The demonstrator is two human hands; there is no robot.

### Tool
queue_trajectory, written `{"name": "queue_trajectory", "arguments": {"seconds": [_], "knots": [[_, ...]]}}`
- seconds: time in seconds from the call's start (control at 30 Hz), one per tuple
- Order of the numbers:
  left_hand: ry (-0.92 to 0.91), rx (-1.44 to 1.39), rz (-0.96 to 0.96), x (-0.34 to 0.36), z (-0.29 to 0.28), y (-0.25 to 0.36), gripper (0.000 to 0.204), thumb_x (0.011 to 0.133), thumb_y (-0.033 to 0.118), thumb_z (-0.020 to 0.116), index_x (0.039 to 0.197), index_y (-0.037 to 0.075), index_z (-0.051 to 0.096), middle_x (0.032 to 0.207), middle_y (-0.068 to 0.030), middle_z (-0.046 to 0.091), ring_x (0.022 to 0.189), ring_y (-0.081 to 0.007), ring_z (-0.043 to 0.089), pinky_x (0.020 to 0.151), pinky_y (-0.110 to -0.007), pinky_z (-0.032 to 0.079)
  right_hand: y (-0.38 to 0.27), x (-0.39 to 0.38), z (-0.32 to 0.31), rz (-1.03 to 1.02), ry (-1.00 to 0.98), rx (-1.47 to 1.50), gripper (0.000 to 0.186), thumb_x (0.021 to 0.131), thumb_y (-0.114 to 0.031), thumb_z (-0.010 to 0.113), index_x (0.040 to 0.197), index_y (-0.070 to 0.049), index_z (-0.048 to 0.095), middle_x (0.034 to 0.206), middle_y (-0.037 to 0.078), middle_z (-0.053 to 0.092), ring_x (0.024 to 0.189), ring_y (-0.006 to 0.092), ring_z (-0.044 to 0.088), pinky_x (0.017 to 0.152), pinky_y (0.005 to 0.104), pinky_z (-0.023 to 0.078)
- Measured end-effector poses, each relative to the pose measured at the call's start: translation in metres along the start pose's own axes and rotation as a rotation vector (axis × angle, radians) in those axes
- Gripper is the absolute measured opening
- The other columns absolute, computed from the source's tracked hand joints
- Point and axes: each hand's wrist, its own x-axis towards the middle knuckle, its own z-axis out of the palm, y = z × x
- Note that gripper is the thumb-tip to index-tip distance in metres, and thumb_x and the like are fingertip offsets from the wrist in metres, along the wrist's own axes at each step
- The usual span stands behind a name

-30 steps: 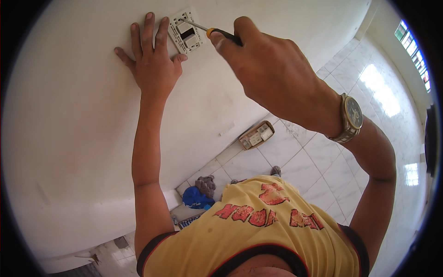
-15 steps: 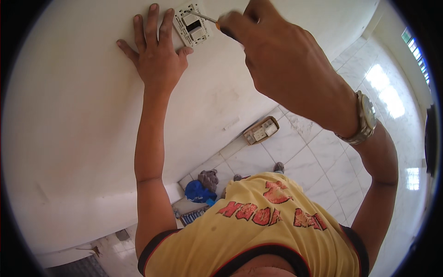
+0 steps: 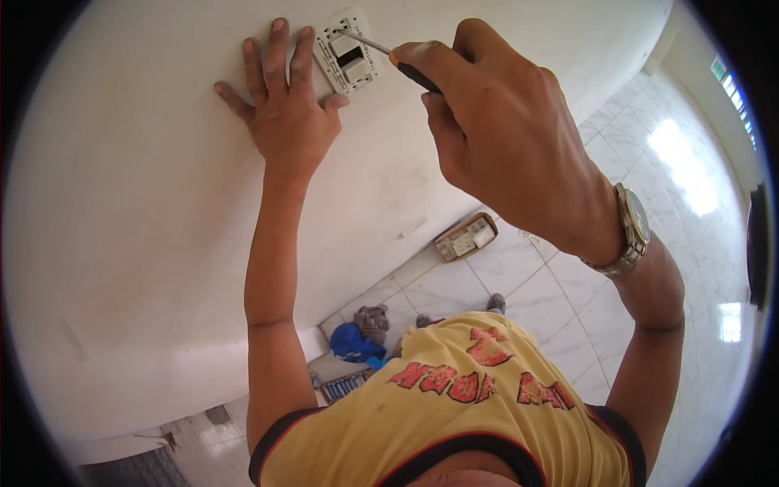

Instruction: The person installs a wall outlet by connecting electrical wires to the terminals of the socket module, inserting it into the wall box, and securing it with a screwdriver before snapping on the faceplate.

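Note:
A white wall switch plate [image 3: 359, 75] with pale modules and a dark middle gap is set on the white wall. My left hand [image 3: 294, 122] lies flat against the wall with fingers spread, its thumb by the plate's lower left corner. In my right hand [image 3: 503, 130] is a screwdriver [image 3: 369, 42] with a dark and orange handle. Its thin metal shaft reaches left, and the tip meets the upper part of the plate. Whether a screw sits under the tip is too small to tell.
Below, a cardboard box [image 3: 467, 238] holding white electrical fittings stands on the tiled floor [image 3: 519, 272] against the wall. A blue bag [image 3: 350, 343], a grey cloth [image 3: 372, 321] and a tray of small blue items [image 3: 345, 386] lie nearer my body. A window [image 3: 734, 93] is far right.
The view has shifted slightly, so wall and plate sit a little lower and farther right. My right hand has turned around the screwdriver handle; the tip stays at the plate. My left hand keeps its place.

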Motion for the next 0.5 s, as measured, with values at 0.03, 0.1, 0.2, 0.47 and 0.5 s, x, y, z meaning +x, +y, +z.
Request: {"name": "queue_trajectory", "arguments": {"seconds": [0.03,0.1,0.2,0.47,0.5], "knots": [[-0.01,-0.007,0.0,0.001,0.001,0.0,0.103,0.065,0.037,0.093,0.154,0.029,0.041,0.165,0.0079,0.028,0.153,-0.0328,0.025,0.115,-0.079,0.01,0.004,-0.001,0.005,0.009,0.012,-0.008,0.034,0.084,0.003,0.068,0.118,-0.004,0.068,0.086,0.016,0.061,0.061,0.0307,0.063,0.056,0.0404,0.052],[-0.029,-0.003,0.009,0.002,0.006,-0.001,0.102,0.067,0.036,0.092,0.154,0.028,0.041,0.165,0.0044,0.028,0.154,-0.0342,0.024,0.115,-0.079,0.009,0.01,0.001,0.011,0.01,0.023,0.021,0.032,0.085,0.002,0.068,0.117,-0.004,0.068,0.084,0.016,0.062,0.061,0.031,0.063,0.056,0.0406,0.052],[-0.009,-0.092,0.024,-0.006,0.019,0.001,0.095,0.072,0.033,0.09,0.154,0.023,0.042,0.163,-0.0041,0.03,0.152,-0.0366,0.025,0.115,-0.077,0.011,0.026,0.002,0.021,0.052,0.001,0.041,0.028,0.087,0.0,0.068,0.114,-0.003,0.068,0.082,0.016,0.063,0.062,0.0315,0.063,0.058,0.0406,0.051],[-0.361,-1.725,-0.991,-0.075,0.035,0.064,0.043,0.104,0.039,0.058,0.121,0.0,0.066,0.114,-0.0119,0.068,0.103,-0.0206,0.065,0.095,-0.033,0.048,0.029,-0.082,0.056,0.305,0.045,0.423,0.024,0.092,-0.006,0.065,0.116,0.0,0.063,0.093,0.021,0.064,0.076,0.0393,0.065,0.069,0.0463,0.053],[-0.392,-1.804,-0.941,-0.076,0.043,0.067,0.043,0.105,0.037,0.056,0.121,-0.002,0.066,0.11,-0.0107,0.069,0.103,-0.0207,0.065,0.096,-0.036,0.049,0.028,-0.096,0.069,0.402,0.009,0.466,0.026,0.093,-0.005,0.065,0.117,0.0,0.063,0.095,0.022,0.064,0.078,0.039,0.065,0.071,0.0454,0.053]]}}
